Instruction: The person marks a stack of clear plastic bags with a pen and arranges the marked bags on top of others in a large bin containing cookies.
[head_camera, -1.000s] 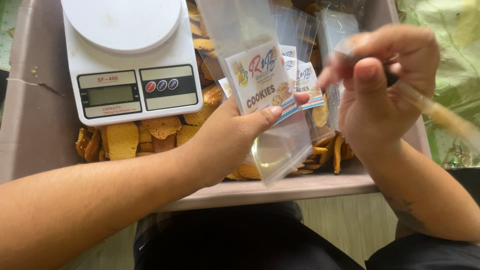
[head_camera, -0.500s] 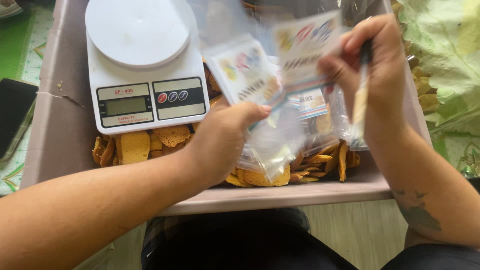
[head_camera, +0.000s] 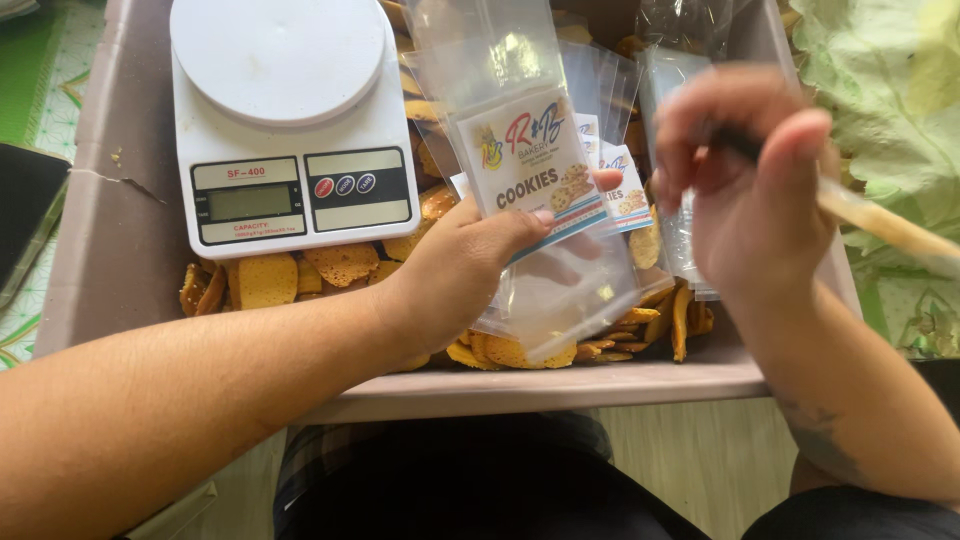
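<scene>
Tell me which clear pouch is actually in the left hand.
The front pouch, pinched by the left hand with its picture label fully visible; the other pouches stand behind it, partly hidden.

- Single head view, worn high, looking steeply down over a grey tub (head_camera: 120, 250) on the lap.
- Close in: forearms entering from 6 and 7 o'clock.
- White scale (head_camera: 290, 120) toward 11 o'clock.

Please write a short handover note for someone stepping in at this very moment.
Left hand: grip on a stack of clear labelled bags, held over the grey tub.
Right hand: grip on a blurred wooden stick, raised beside the bags.
Thin golden cookies lie loose in the tub; the white kitchen scale sits in it, platform bare.
Done: the front bag looks empty. Left: nothing weighed or bagged that I can see.
</scene>
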